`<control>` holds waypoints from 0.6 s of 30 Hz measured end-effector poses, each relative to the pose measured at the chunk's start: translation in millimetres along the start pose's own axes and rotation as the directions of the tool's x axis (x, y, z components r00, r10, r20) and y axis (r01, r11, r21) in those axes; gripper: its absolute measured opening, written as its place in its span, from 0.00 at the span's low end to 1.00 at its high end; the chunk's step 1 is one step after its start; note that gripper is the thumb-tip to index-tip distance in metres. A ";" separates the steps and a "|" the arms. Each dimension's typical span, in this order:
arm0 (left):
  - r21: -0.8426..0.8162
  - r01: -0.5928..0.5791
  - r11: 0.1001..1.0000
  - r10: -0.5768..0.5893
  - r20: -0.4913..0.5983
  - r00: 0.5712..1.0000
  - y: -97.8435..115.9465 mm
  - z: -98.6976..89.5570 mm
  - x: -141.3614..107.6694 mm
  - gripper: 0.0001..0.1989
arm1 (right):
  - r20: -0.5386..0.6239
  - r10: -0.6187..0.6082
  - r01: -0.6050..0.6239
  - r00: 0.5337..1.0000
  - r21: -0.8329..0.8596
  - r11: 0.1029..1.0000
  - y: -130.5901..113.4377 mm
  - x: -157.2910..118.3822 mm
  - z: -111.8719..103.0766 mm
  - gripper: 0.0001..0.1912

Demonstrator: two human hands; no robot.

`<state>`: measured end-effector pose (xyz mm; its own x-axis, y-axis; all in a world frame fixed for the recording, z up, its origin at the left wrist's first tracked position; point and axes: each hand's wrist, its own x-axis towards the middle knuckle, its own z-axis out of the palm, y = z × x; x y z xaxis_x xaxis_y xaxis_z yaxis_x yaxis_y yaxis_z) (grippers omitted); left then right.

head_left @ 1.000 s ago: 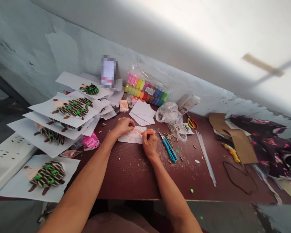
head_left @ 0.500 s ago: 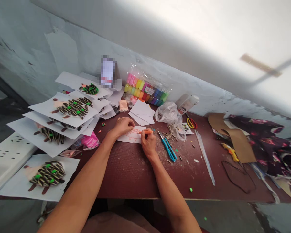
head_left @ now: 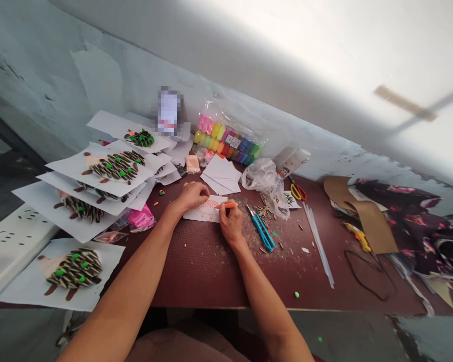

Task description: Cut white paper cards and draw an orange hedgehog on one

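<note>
In the head view, the right hand (head_left: 230, 221) pinches an orange marker (head_left: 231, 205) at the right end of the white card (head_left: 203, 215), while the left hand (head_left: 192, 195), fingers loosely curled, rests on its upper left edge. If that light hold slips, the card could skid and the orange line stray; the blue cutter (head_left: 262, 231) right of the card could catch the drawing wrist on a wide swing.
</note>
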<state>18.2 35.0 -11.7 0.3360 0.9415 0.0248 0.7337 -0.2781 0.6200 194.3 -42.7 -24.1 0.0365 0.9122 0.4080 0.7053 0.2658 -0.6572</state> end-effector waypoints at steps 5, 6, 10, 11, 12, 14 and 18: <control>-0.005 0.000 1.000 0.000 -0.003 1.000 1.7 -1.0 -0.9 0.11 | 0.015 -0.008 0.008 1.000 0.004 1.000 -0.7 -0.1 0.1 0.13; -0.003 -0.002 1.000 0.002 -0.003 1.000 1.8 -1.2 -1.0 0.11 | 0.007 -0.006 0.006 1.000 -0.001 1.000 -0.5 -0.1 0.4 0.13; 0.004 -0.004 1.000 0.004 0.005 1.000 1.9 -2.0 -0.9 0.11 | -0.009 0.008 -0.008 1.000 -0.017 1.000 0.4 0.1 1.1 0.12; 0.004 -0.004 1.000 0.004 0.006 1.000 1.9 -2.3 -0.9 0.11 | -0.008 0.011 -0.011 1.000 -0.018 1.000 0.5 0.2 1.0 0.12; 0.003 -0.003 1.000 0.003 0.008 1.000 2.0 -2.5 -0.8 0.11 | -0.005 0.012 -0.012 1.000 -0.017 1.000 0.5 0.3 0.9 0.12; 0.000 -0.003 1.000 0.003 0.010 1.000 2.2 -2.9 -0.6 0.11 | 0.000 0.011 -0.011 1.000 -0.006 1.000 0.3 0.4 0.6 0.12; -0.010 -0.002 1.000 0.002 0.012 1.000 1.8 -2.7 -0.3 0.11 | 0.009 0.006 -0.006 1.000 0.031 0.999 -1.3 0.2 -0.2 0.12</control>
<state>17.8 34.7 -8.5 0.3442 0.9388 0.0167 0.7271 -0.2778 0.6278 193.5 -42.9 -23.0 0.0343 0.9164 0.3988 0.6824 0.2701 -0.6792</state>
